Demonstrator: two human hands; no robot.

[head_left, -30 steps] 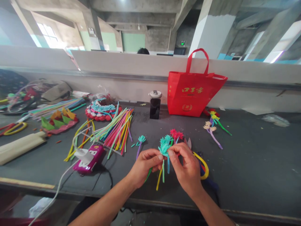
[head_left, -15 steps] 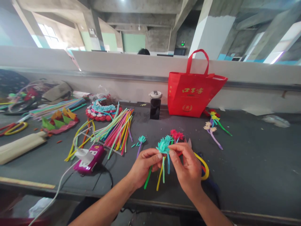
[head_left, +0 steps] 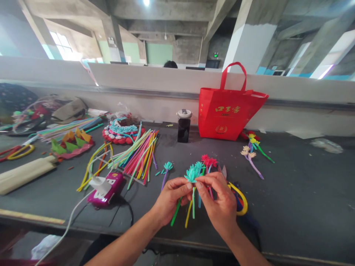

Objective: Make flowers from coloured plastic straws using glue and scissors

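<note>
Between my two hands is a turquoise pipe-cleaner flower [head_left: 192,173] with a pale green stem hanging down. My left hand [head_left: 175,195] pinches it under the head from the left. From the right, the thumb and fingers of my right hand [head_left: 217,194] are closed at the base of its petals. Just behind are another turquoise flower [head_left: 199,166] and red flowers [head_left: 209,160]. Green and yellow stems [head_left: 188,214] show below my left hand. Scissors with a yellow handle [head_left: 243,201] lie partly hidden beside my right hand. A turquoise flower on a purple stem [head_left: 168,166] lies to the left.
A bundle of coloured pipe cleaners [head_left: 141,157] lies left of centre, near a purple power socket [head_left: 107,190] with a white plug and cable. A phone [head_left: 183,130] leans upright before a lidded cup. Behind stand a red bag [head_left: 231,114] and a low partition. More flowers [head_left: 249,152] lie right.
My right hand's fingers have shifted slightly left and down, closer under the flower's petals. The view has tilted slightly upward. My left hand keeps its pinch.
</note>
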